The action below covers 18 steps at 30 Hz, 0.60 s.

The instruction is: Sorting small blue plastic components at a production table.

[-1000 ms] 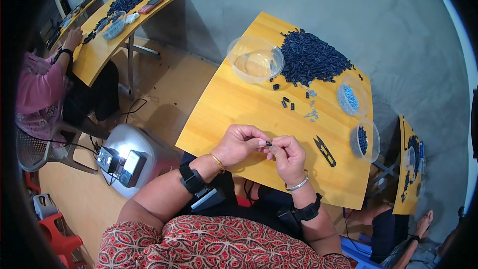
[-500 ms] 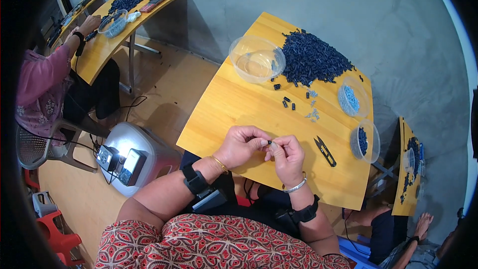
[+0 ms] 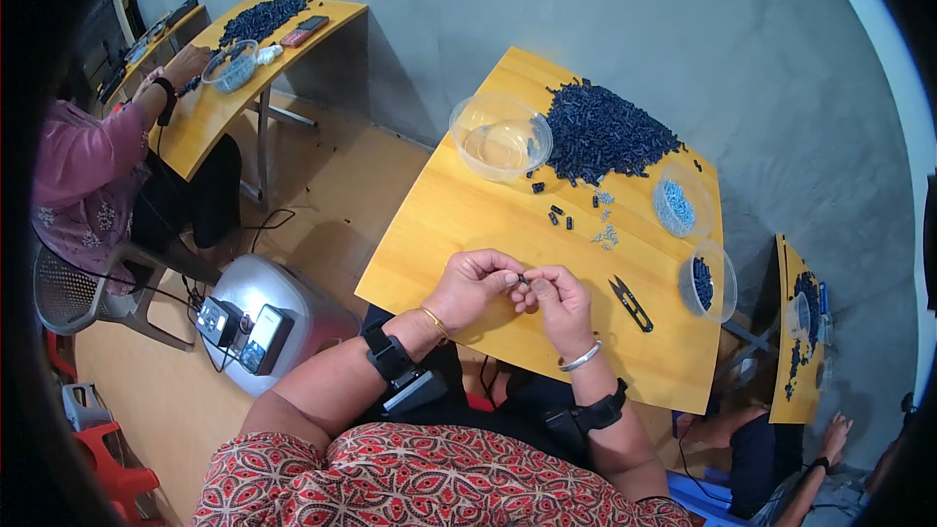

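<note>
My left hand (image 3: 475, 291) and my right hand (image 3: 562, 304) meet fingertip to fingertip above the near edge of the yellow table (image 3: 468, 224). Pinched between them is a small black piece (image 3: 522, 279), mostly covered by the fingers. Right of my right hand lie thread snips (image 3: 631, 304) with black handles. Beyond my hands are a few loose black parts (image 3: 555, 210) and a scatter of tiny pale pieces (image 3: 606, 234). A large heap of small dark parts (image 3: 610, 132) covers the far side of the table.
A clear round tub (image 3: 500, 137) stands far left on the table. Along the right edge sit a bowl of pale blue pieces (image 3: 680, 201) and a bowl of dark parts (image 3: 707, 281). A grey stool (image 3: 283, 312) carries two devices. Another person (image 3: 98, 161) works at a table on the left.
The whole view has shifted a little, with the table sitting lower in it. My hands stay together at the small black piece, with slight finger movement.
</note>
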Tool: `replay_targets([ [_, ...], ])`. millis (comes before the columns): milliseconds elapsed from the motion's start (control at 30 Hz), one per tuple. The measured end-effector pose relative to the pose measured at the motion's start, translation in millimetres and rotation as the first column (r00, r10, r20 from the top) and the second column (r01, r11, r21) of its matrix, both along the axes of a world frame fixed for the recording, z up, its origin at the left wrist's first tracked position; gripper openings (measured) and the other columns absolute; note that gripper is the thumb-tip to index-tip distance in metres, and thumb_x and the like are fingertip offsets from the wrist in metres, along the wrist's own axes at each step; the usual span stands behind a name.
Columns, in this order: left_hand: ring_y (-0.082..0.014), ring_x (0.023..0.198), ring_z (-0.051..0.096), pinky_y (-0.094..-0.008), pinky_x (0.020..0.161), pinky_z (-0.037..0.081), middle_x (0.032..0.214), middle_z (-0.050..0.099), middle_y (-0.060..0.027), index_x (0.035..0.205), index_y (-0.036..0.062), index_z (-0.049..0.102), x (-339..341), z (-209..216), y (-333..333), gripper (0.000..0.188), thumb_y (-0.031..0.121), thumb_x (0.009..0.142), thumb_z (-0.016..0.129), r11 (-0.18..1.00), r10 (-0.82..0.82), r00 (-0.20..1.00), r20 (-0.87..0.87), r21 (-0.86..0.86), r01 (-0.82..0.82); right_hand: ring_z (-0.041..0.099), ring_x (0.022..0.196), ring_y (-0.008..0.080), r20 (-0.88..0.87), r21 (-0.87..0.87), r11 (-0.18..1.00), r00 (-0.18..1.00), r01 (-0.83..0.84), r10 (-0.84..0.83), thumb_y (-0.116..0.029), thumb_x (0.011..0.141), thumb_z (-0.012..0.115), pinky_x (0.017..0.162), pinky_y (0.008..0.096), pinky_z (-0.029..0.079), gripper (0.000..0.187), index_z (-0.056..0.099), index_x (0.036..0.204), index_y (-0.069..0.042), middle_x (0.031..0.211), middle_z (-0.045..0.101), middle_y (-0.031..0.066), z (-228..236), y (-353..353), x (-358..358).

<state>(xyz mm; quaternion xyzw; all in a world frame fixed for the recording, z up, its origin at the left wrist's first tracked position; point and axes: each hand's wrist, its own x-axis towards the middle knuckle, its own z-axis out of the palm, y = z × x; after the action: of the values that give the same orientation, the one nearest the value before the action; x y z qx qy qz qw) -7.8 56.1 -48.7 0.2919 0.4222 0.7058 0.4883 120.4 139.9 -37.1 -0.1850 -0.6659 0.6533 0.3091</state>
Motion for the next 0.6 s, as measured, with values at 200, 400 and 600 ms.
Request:
replay_targets([
  [200, -0.0129, 0.068, 0.059, -0.0246, 0.066, 0.051, 0.081, 0.06, -0.0057, 0.093, -0.0007, 0.059, -6.0, -9.6, 2.3, 0.011, 0.003, 0.085, 0.054, 0.997, -0.063, 0.96, 0.273, 0.069, 0.046, 0.052, 0.058, 0.0076, 0.121, -0.034, 0.998, 0.992, 0.043, -0.039, -0.008, 0.086, 0.053, 0.052, 0.0191, 0.045, 0.016, 0.053, 0.099, 0.002, 0.075, 0.058, 0.0047, 18.4, 11.2, 16.4],
  [400, -0.0117, 0.071, 0.059, -0.0237, 0.068, 0.05, 0.082, 0.061, -0.0056, 0.095, -0.0016, 0.058, -3.4, -2.3, -1.4, 0.013, 0.002, 0.084, 0.054, 0.993, -0.111, 0.993, 0.025, 0.044, 0.11, 0.053, 0.058, 0.0065, 0.272, 0.172, 0.985, 0.961, -0.006, -0.042, -0.007, 0.083, 0.056, 0.05, 0.0193, 0.043, 0.01, 0.056, 0.091, 0.0, 0.068, 0.058, 0.003, 20.3, 3.0, 12.8],
  [600, -0.0121, 0.075, 0.059, -0.0248, 0.072, 0.049, 0.089, 0.062, -0.0077, 0.106, -0.0035, 0.055, -3.7, 0.5, -2.1, 0.022, 0.001, 0.084, 0.053, 0.984, -0.17, 0.981, -0.088, 0.036, 0.174, 0.052, 0.058, 0.0067, 0.257, 0.307, 0.952, 0.963, -0.006, -0.077, -0.004, 0.082, 0.056, 0.051, 0.0198, 0.041, 0.004, 0.056, 0.084, -0.001, 0.065, 0.057, 0.0021, 13.6, 2.9, 16.3],
])
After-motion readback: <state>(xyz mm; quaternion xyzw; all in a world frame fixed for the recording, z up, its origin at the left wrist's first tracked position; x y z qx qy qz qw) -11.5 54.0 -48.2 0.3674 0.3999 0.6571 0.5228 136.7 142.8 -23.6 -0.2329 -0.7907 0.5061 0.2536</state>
